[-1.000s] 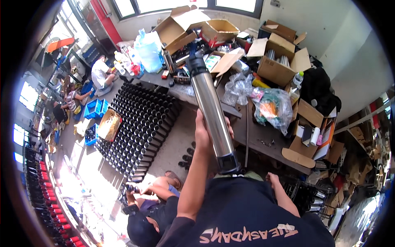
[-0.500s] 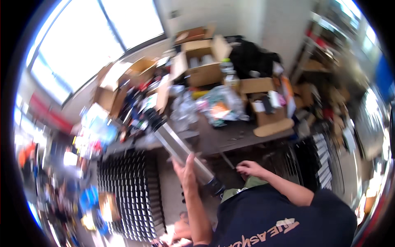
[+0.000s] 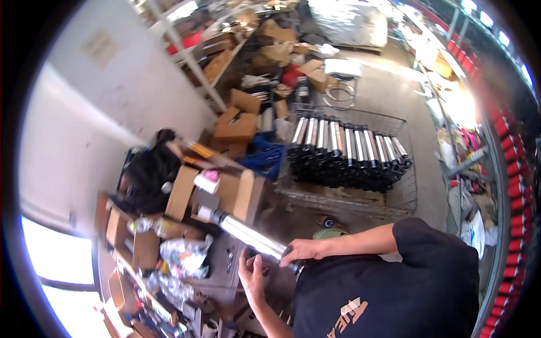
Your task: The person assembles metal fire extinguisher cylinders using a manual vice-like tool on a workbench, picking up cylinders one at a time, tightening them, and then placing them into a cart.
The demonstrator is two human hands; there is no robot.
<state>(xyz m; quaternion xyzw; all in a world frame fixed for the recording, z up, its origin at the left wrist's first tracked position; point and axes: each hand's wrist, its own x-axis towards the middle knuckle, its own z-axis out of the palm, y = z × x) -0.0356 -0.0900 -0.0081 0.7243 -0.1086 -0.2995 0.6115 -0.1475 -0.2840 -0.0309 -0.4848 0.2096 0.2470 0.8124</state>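
A silver metal cylinder with black end fittings [image 3: 252, 233] lies slantwise in front of my body, its far end pointing up and left over the workbench. My right hand [image 3: 304, 251] is closed around its near end, close to my shirt. My left hand [image 3: 253, 280] is just below the cylinder, its fingers apart and slightly bent, and appears to be off it. Whether a fingertip touches the cylinder's underside, I cannot tell.
Ahead stands a wire cage [image 3: 349, 208] stacked with similar silver-and-black cylinders. The cluttered bench at left bears an open cardboard box [image 3: 147, 250], plastic bags [image 3: 186, 256] and a black cloth heap [image 3: 151, 173]. A blue crate [image 3: 265, 158] sits beside the cage. Red cylinders [image 3: 514, 225] line the right.
My view has swung right, from the bench toward the wire cage. The cylinder has passed from my left hand's hold to my right hand's; the left hand has let go.
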